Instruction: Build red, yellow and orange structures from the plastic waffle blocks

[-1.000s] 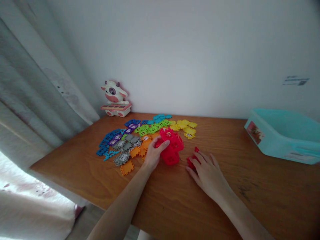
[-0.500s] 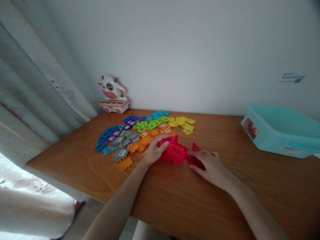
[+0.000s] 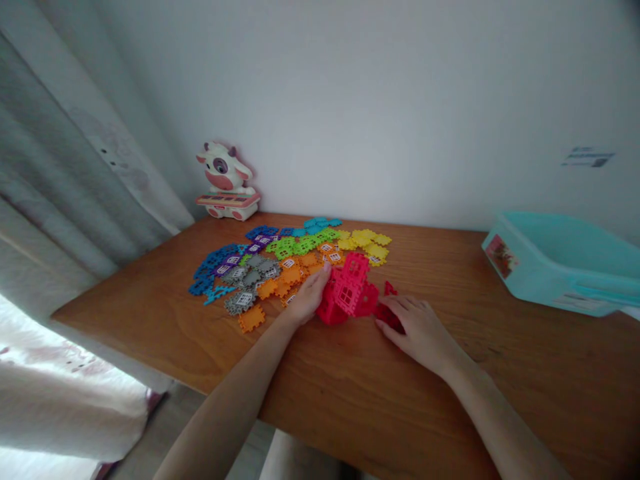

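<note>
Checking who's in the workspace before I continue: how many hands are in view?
2. The left hand holds the red interlocking-tile assembly; the right hand is just right of it, over some red pieces. Neither hand is fully hidden.

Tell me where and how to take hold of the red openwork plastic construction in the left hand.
Grip the red openwork plastic construction by its upper panel, probably best from above: that panel juts up with its notched edges exposed. The left hand covers the left side, and the right hand, at the dark red plastic pieces, crowds a low approach from the right.
</note>
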The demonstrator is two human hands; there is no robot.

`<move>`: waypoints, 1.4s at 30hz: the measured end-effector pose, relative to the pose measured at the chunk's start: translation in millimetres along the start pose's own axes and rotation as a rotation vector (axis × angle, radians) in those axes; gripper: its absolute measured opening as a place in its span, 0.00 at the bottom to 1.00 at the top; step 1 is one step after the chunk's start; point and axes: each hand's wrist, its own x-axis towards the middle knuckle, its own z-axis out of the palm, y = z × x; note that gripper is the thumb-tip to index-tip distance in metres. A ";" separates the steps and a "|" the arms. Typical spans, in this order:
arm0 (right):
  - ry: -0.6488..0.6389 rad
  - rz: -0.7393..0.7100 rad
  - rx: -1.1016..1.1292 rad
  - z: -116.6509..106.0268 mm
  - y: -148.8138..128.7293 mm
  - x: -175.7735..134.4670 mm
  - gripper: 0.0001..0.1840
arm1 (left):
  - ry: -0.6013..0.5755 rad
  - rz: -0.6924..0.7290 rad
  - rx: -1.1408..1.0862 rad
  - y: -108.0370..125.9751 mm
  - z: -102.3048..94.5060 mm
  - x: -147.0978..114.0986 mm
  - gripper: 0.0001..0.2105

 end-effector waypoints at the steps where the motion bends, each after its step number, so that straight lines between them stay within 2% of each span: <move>1: -0.007 -0.009 -0.014 -0.7 1.4 -0.1 0.18 | 0.001 -0.073 -0.065 -0.4 -0.5 0.3 0.21; 3: -0.022 -0.022 -0.042 -2.5 3.8 0.0 0.16 | -0.042 -0.221 -0.157 -0.5 -3.2 -0.1 0.22; 5: -0.029 -0.031 -0.062 -3.9 5.4 0.0 0.15 | -0.141 -0.348 -0.214 0.3 -7.1 -1.8 0.23; 8: 0.012 -0.029 -0.012 -3.7 4.3 -0.5 0.16 | -0.222 -0.419 -0.256 0.9 -11.8 -3.9 0.24; 11: 0.132 0.063 0.253 -1.3 -3.7 -0.5 0.23 | -0.219 -0.408 -0.237 -2.5 -14.8 -4.0 0.23; 14: 0.262 0.181 0.583 1.3 -17.5 1.2 0.27 | -0.284 -0.428 -0.190 -8.0 -14.6 -5.2 0.22; 16: 0.311 0.197 0.662 3.3 -25.9 2.7 0.28 | -0.294 -0.434 -0.135 -10.1 -11.2 -7.7 0.20; 19: 0.344 0.206 0.717 6.6 -31.9 4.1 0.28 | -0.229 -0.347 -0.006 -10.0 -2.9 -12.0 0.17; 24: 0.355 0.243 0.765 7.4 -31.5 4.1 0.22 | -0.134 -0.187 0.148 -6.0 4.0 -11.4 0.14; 27: 0.343 0.243 0.744 8.6 -33.8 3.7 0.19 | -0.075 -0.195 0.094 0.8 3.7 -10.0 0.20; 29: 0.353 0.228 0.708 12.0 -37.1 3.5 0.17 | -0.105 -0.188 0.087 7.3 4.6 -12.7 0.26; 32: 0.373 0.205 0.636 16.5 -41.2 3.3 0.15 | -0.156 0.012 0.315 15.4 8.5 -21.6 0.19; 35: 0.360 0.138 0.567 10.7 -37.0 2.9 0.17 | -0.136 0.197 0.536 18.1 11.5 -28.7 0.30; 38: 0.351 0.058 0.419 -5.7 -19.9 1.4 0.21 | -0.102 0.251 0.623 18.9 9.2 -29.3 0.30; 42: 0.119 0.064 0.231 -19.8 8.6 -3.0 0.20 | -0.046 0.248 0.614 23.3 5.4 -28.2 0.30</move>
